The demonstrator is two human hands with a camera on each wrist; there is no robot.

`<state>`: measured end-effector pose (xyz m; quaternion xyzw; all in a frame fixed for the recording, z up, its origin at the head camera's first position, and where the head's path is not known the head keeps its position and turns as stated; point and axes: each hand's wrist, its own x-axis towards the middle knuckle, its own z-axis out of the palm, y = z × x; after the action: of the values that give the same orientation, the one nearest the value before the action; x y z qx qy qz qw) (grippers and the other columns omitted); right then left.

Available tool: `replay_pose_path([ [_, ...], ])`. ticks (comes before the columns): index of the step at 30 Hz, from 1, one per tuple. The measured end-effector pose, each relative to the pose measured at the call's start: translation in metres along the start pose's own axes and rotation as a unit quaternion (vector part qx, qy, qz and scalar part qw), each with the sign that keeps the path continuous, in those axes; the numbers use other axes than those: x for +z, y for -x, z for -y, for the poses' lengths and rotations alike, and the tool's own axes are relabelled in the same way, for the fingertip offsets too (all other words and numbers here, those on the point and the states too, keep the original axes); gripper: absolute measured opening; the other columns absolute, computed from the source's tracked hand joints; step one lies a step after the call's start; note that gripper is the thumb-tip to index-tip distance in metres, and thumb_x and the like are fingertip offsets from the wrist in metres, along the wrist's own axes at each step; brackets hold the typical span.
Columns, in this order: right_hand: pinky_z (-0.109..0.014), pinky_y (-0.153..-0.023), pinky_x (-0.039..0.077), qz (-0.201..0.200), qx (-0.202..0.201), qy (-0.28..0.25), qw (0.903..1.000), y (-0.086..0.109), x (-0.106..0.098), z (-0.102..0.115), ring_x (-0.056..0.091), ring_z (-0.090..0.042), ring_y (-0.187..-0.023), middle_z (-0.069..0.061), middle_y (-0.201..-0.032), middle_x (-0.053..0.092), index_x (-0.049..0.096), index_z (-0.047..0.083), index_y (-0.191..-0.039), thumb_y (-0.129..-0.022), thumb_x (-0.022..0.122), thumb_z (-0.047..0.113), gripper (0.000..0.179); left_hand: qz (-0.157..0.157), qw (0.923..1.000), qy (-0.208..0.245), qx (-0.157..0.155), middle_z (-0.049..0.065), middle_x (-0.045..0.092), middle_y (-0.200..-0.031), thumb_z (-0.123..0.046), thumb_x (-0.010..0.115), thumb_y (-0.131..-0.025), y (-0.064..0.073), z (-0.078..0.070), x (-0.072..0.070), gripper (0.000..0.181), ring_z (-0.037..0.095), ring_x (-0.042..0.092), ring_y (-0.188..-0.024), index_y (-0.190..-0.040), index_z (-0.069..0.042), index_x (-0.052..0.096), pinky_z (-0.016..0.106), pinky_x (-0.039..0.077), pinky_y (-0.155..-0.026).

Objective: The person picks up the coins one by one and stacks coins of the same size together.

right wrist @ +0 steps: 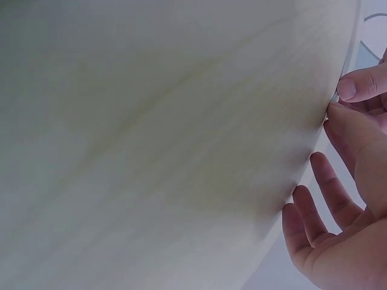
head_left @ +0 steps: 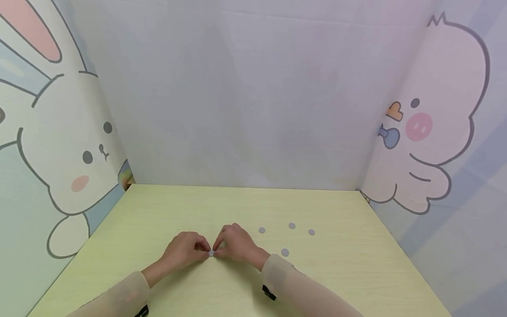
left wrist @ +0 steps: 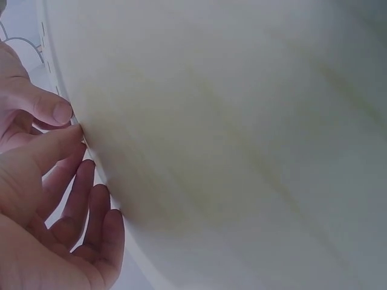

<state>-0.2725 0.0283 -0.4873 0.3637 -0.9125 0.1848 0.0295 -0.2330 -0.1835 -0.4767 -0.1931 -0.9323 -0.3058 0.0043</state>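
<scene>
A small grey round disc (head_left: 211, 253), coin-like, lies between both hands low on the table, left of the middle. At its left edge the thumb and index finger of my left hand (head_left: 185, 249) pinch it. From the opposite side my right hand (head_left: 236, 243) grips the disc with bent thumb and index finger. Both wrist views look along the tabletop: the left hand (left wrist: 54, 211) and right hand (right wrist: 344, 211) have their fingertips down at the surface, and the disc is hidden there behind the fingers.
Several more grey discs lie flat to the right of the hands: one disc (head_left: 262, 230) near the right hand, a farther disc (head_left: 292, 226), the rightmost disc (head_left: 311, 232) and a nearer disc (head_left: 285, 252). Cloth (head_left: 245, 97) with cartoon animals surrounds the pale yellow table (head_left: 336, 273).
</scene>
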Motion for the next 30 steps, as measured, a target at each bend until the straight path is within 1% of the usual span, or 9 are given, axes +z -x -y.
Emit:
replay_pose_path([
  [7, -0.020, -0.089, 0.044, -0.003, -0.001, 0.001, 1.0000, 0.0004, -0.0009, 0.0010, 0.057, 0.003, -0.087, 0.024, -0.082, 0.071, 0.088, 0.030, -0.087, -0.087, 0.090, 0.032, 0.004, -0.006, 1.0000, -0.003, -0.006, -0.015, 0.069, -0.080, -0.018, 0.091, -0.083, -0.0002, -0.0002, 0.0010, 0.011, 0.003, 0.057, -0.074, -0.083, -0.023, 0.081, 0.025, 0.047, -0.066],
  [15, -0.020, -0.089, 0.043, -0.002, 0.005, -0.005, 1.0000, 0.0007, -0.0019, 0.0019, 0.057, 0.003, -0.088, 0.023, -0.082, 0.071, 0.088, 0.029, -0.088, -0.087, 0.090, 0.031, 0.004, -0.003, 1.0000, -0.004, -0.007, -0.016, 0.069, -0.081, -0.017, 0.090, -0.083, -0.0005, 0.0006, 0.0010, 0.010, 0.003, 0.057, -0.074, -0.085, -0.023, 0.082, 0.024, 0.047, -0.067],
  [23, -0.019, -0.086, 0.043, -0.004, 0.006, -0.005, 1.0000, 0.0010, -0.0045, 0.0046, 0.058, 0.003, -0.087, 0.022, -0.083, 0.073, 0.088, 0.028, -0.088, -0.087, 0.090, 0.030, 0.003, -0.004, 1.0000, -0.007, -0.001, -0.016, 0.069, -0.082, -0.019, 0.090, -0.084, 0.0000, 0.0018, 0.0013, 0.009, 0.002, 0.058, -0.075, -0.086, -0.021, 0.082, 0.024, 0.048, -0.068],
  [30, -0.019, -0.086, 0.043, -0.005, 0.010, -0.009, 0.9999, 0.0013, -0.0046, 0.0049, 0.057, 0.003, -0.086, 0.021, -0.083, 0.073, 0.088, 0.029, -0.087, -0.087, 0.090, 0.030, 0.003, -0.004, 0.9999, -0.008, 0.006, -0.017, 0.069, -0.082, -0.019, 0.090, -0.084, -0.0003, 0.0031, 0.0013, 0.009, 0.001, 0.059, -0.076, -0.086, -0.022, 0.082, 0.025, 0.049, -0.068],
])
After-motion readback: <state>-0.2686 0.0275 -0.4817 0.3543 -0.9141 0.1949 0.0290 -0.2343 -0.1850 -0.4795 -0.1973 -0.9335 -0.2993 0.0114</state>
